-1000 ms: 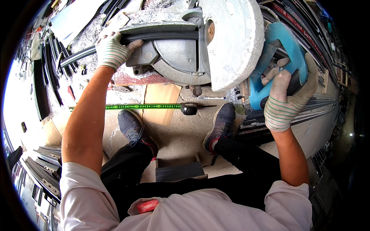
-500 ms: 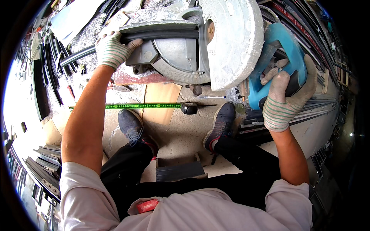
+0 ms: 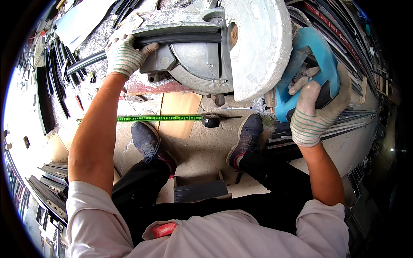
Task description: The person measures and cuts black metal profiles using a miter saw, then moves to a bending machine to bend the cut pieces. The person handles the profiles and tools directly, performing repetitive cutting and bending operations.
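My gloved left hand is wrapped round a long dark profile bar, which lies along the fence of a mitre saw. One end of the bar sticks out past the hand on the left. The other reaches the saw's pale, dust-coated blade guard, which hides the blade. Beneath the bar shows the saw's grey round table. On the right, my gloved right hand grips the saw's blue handle, its fingers curled through the opening.
An extended green tape measure lies across the floor before my shoes, over a cardboard piece. A pen and pliers lie near the saw base. Stacked profiles crowd the right; more offcuts litter the left.
The saw's guard and blue handle have shifted slightly left, and my right hand has moved with them. My left hand and the bar stay nearly in place.
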The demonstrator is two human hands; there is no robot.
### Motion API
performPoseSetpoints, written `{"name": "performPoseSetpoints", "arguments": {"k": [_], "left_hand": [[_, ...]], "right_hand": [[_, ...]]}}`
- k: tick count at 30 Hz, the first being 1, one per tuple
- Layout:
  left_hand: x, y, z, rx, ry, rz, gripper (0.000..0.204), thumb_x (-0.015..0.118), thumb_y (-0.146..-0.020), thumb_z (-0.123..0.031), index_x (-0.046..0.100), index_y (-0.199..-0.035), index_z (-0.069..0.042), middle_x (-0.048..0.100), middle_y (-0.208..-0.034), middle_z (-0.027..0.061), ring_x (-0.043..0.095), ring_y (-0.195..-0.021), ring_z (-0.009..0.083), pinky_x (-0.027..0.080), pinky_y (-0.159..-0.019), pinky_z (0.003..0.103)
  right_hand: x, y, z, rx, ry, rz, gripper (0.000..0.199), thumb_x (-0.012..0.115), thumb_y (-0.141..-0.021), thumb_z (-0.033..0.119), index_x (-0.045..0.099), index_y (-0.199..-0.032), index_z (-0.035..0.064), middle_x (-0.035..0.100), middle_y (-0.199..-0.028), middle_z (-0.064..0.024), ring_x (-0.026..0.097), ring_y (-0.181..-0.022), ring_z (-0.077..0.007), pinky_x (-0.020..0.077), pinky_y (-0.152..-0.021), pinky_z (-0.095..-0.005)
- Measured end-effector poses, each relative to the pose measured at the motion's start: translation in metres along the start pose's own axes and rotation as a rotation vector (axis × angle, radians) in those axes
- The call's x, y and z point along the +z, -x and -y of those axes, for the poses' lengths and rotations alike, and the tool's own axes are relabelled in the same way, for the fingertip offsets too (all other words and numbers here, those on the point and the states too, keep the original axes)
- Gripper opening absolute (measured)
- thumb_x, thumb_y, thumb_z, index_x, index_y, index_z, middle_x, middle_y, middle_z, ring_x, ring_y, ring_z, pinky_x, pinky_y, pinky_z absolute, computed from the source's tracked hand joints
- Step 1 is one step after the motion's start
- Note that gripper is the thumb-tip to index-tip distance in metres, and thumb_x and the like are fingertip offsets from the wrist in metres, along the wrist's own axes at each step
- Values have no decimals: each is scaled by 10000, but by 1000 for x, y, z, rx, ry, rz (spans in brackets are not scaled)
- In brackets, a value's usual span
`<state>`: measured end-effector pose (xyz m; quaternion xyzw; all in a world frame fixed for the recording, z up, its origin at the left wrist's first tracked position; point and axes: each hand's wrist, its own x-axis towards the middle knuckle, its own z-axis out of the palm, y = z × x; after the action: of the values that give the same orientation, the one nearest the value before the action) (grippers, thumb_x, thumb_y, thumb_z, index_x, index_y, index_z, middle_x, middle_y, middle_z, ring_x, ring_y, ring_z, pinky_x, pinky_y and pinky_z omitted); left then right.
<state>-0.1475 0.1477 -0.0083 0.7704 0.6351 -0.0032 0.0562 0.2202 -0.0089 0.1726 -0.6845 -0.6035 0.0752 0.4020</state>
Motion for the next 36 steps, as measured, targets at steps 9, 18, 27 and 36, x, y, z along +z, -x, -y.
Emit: {"name": "performPoseSetpoints", "arguments": {"k": [9,18,27,36], "left_hand": [[3,-2,1,-9,5,16,910,671,-745,-856,756,-1184,-63,745,-1094,145,608,-1176,358,360,-1107,515],[0,-1,1,-20,-1,27,899,670,-748,-853,758,-1182,-70,741,-1106,142,596,-1185,354,371,-1098,502],[1,-2,1,-32,16,31,887,679,-732,-856,765,-1160,-83,743,-1092,135,600,-1177,347,388,-1086,491],[4,-2,3,-19,14,8,864,690,-728,-848,772,-1149,-99,751,-1067,124,606,-1151,342,395,-1077,489]], "right_hand": [[8,0,-7,-98,-135,-9,556,584,-1049,328,383,-1406,-47,632,-798,-84,615,-669,-131,550,-761,-316],[9,4,-12,-168,-107,1,574,576,-1061,310,325,-1444,-38,623,-823,-84,617,-668,-132,559,-743,-312],[9,7,-14,-165,-116,5,567,563,-1058,242,283,-1472,-24,621,-853,-100,626,-664,-138,576,-732,-325],[8,4,-18,-162,-182,59,566,573,-1053,237,293,-1462,-36,621,-938,-121,634,-660,-151,579,-675,-316]]}}
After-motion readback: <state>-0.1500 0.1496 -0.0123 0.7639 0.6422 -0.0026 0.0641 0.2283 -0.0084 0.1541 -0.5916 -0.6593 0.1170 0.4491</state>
